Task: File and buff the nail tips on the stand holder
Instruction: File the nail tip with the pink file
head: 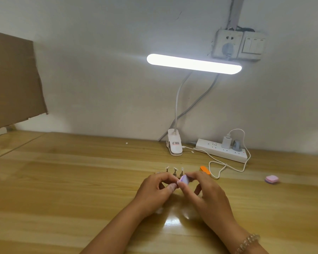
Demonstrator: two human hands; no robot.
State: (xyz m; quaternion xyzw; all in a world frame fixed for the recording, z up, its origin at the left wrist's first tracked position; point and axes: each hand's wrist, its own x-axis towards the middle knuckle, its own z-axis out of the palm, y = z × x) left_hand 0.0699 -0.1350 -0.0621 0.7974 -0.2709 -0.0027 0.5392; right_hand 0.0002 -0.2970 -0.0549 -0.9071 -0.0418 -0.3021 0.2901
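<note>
The wooden worktop (81,180) by the white wall (99,88) was lit by a lamp (194,63). A purple buffer (184,179) was pinched in the right hand (207,191) near the nail tips (174,169); what the left hand (154,191) held could not be told.

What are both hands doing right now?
Left hand: fingers curled by the nail stand; grip cannot be told.
Right hand: pinching the purple buffer block.

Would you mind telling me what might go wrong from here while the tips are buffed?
The left hand and right hand, which grips the purple buffer, work right in front of the three upright nail tips; a knuckle could topple them. The looped white cable lies near the right hand and might snag.
</note>
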